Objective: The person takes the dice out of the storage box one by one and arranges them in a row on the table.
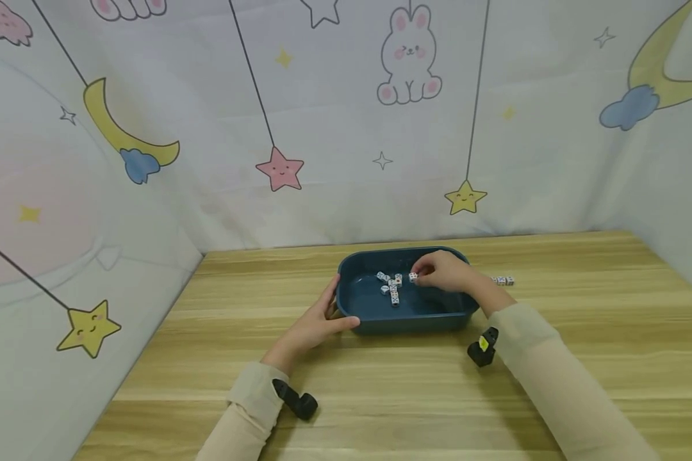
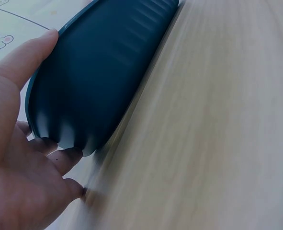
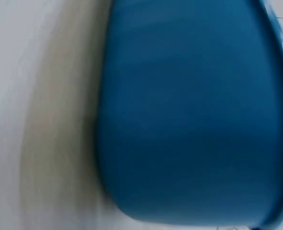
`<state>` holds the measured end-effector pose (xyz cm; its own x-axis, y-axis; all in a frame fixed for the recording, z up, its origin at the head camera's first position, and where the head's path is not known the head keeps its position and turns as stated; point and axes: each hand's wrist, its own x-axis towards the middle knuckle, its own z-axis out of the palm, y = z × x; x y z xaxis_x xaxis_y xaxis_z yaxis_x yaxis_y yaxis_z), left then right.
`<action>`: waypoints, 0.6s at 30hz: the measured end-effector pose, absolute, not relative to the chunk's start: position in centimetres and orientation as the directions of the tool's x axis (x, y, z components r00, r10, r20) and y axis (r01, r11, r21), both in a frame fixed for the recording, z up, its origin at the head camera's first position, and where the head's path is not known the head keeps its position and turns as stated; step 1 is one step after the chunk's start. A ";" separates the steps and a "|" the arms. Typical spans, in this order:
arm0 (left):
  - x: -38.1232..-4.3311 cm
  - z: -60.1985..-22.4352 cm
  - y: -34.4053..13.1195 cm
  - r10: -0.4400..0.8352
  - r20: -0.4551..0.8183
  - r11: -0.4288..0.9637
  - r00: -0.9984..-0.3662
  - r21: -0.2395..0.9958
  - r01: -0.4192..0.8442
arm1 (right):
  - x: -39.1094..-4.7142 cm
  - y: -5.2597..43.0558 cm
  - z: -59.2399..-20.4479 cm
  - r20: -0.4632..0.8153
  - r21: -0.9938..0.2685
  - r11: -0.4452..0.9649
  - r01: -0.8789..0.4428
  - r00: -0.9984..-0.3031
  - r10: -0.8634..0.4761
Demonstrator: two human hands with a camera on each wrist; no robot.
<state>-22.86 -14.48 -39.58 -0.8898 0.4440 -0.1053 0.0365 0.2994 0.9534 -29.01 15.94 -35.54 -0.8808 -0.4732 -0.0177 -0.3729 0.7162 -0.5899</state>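
A dark blue basin (image 1: 406, 324) stands on the wooden table, with several white dice (image 1: 393, 289) loosely grouped on its floor. My left hand (image 1: 317, 323) holds the basin's left end, thumb along the front rim and fingers at the end wall. From the left wrist, the left hand's (image 2: 31, 153) fingertips show against the basin's outer wall (image 2: 98, 62). My right hand (image 1: 445, 272) reaches over the right rim and pinches a white die (image 1: 413, 277) between thumb and fingers, right of the group. The right wrist view is mostly the blurred basin wall (image 3: 189, 115).
Outside the basin, a short row of dice (image 1: 503, 280) lies on the table to the right, partly behind my right wrist. Black wrist cameras (image 1: 296, 400) hang at both sleeves. A printed curtain (image 1: 346, 211) rises behind the wooden table (image 1: 392, 397).
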 end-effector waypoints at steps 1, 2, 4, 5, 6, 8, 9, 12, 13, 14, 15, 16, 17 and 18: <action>-22.9 -39.6 -14.5 0.444 -0.107 0.300 -0.889 0.953 0.035 | -28.9 16.2 -35.4 -0.008 -0.598 0.710 -0.372 -0.883 -0.469; -22.9 -39.6 -14.5 0.445 -0.108 0.300 -0.889 0.953 0.034 | -28.8 16.5 -35.2 0.000 -0.607 0.703 -0.370 -0.885 -0.465; -22.9 -39.7 -14.5 0.445 -0.106 0.302 -0.889 0.953 0.038 | -28.6 17.1 -34.9 0.006 -0.636 0.685 -0.356 -0.889 -0.457; -22.9 -39.7 -14.5 0.445 -0.105 0.304 -0.889 0.952 0.040 | -28.5 17.4 -34.6 0.008 -0.651 0.673 -0.350 -0.890 -0.455; -22.9 -39.7 -14.5 0.444 -0.106 0.307 -0.890 0.951 0.040 | -28.3 17.7 -34.4 0.005 -0.664 0.664 -0.343 -0.891 -0.454; -22.9 -39.7 -14.5 0.445 -0.105 0.309 -0.890 0.950 0.042 | -28.0 18.5 -33.9 -0.001 -0.686 0.651 -0.325 -0.894 -0.448; -22.9 -39.7 -14.5 0.445 -0.103 0.308 -0.889 0.950 0.044 | -27.8 18.9 -33.7 -0.002 -0.690 0.649 -0.321 -0.896 -0.445; -23.0 -39.8 -14.5 0.446 -0.107 0.307 -0.889 0.951 0.040 | -27.4 20.3 -33.0 0.011 -0.691 0.650 -0.316 -0.904 -0.428; -22.9 -39.8 -14.5 0.447 -0.105 0.304 -0.888 0.952 0.040 | -27.4 20.8 -32.8 0.019 -0.691 0.651 -0.315 -0.908 -0.419; -22.9 -39.8 -14.5 0.448 -0.105 0.302 -0.888 0.952 0.040 | -27.3 21.4 -32.7 0.029 -0.688 0.653 -0.317 -0.911 -0.412; -22.9 -39.8 -14.5 0.448 -0.103 0.302 -0.888 0.952 0.042 | -27.3 22.0 -32.6 0.038 -0.681 0.660 -0.318 -0.915 -0.402; -22.9 -39.7 -14.5 0.447 -0.103 0.304 -0.889 0.952 0.042 | -27.2 22.6 -32.6 0.043 -0.673 0.668 -0.317 -0.919 -0.393; -22.9 -39.8 -14.5 0.446 -0.102 0.305 -0.889 0.951 0.044 | -27.2 23.2 -32.6 0.045 -0.667 0.676 -0.312 -0.923 -0.381; -22.9 -39.7 -14.5 0.446 -0.102 0.307 -0.889 0.951 0.045 | -27.1 23.9 -32.6 0.043 -0.658 0.688 -0.305 -0.928 -0.371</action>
